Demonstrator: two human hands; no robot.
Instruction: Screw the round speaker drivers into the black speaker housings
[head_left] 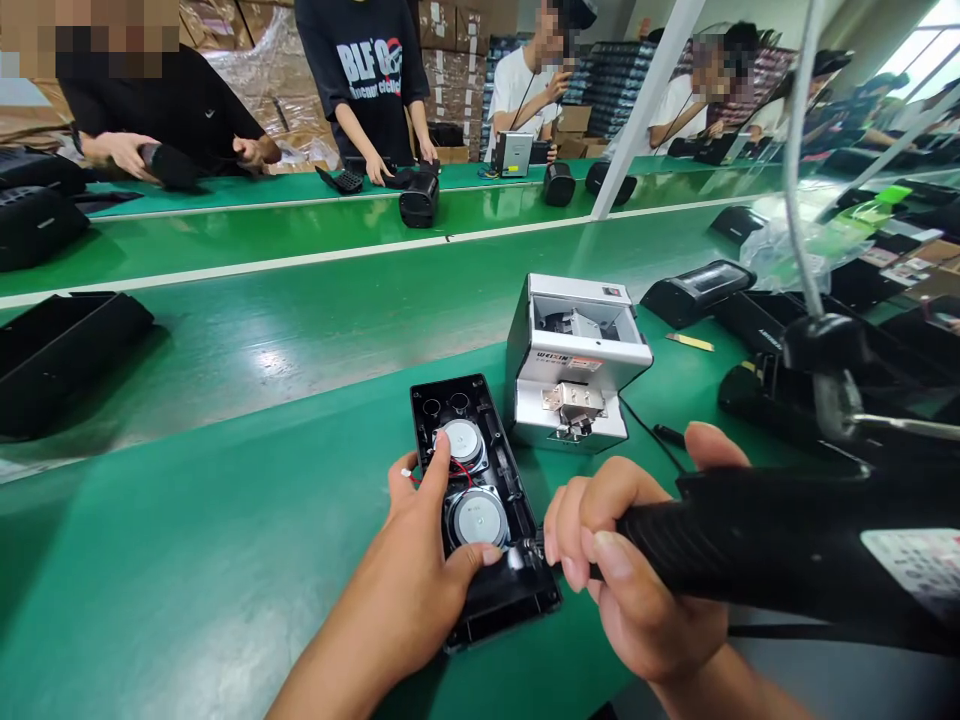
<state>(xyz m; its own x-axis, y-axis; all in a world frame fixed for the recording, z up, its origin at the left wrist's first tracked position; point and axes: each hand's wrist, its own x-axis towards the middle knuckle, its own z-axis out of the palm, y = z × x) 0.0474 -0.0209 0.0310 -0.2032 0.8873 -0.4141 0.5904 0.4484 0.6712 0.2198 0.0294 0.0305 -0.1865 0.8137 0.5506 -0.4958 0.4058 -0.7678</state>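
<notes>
A black speaker housing (pixel 517 590) lies on the green bench top in front of me, its inside facing up, with two round silver speaker drivers (pixel 478 518) and thin red wires. My left hand (pixel 424 565) grips the housing from the left, fingers at the upper driver and thumb beside the lower one. In my right hand (pixel 637 560) is a black power screwdriver (pixel 772 545), held almost level. Its tip end points left at the housing's right edge, near my left thumb; the exact contact point is too small to tell.
A white screw feeder (pixel 585 350) stands just beyond the housing. Black housings (pixel 697 290) crowd the right side, below a metal rod (pixel 795 180). Another black shell (pixel 67 350) sits at left on the green conveyor (pixel 300 330). People work across it.
</notes>
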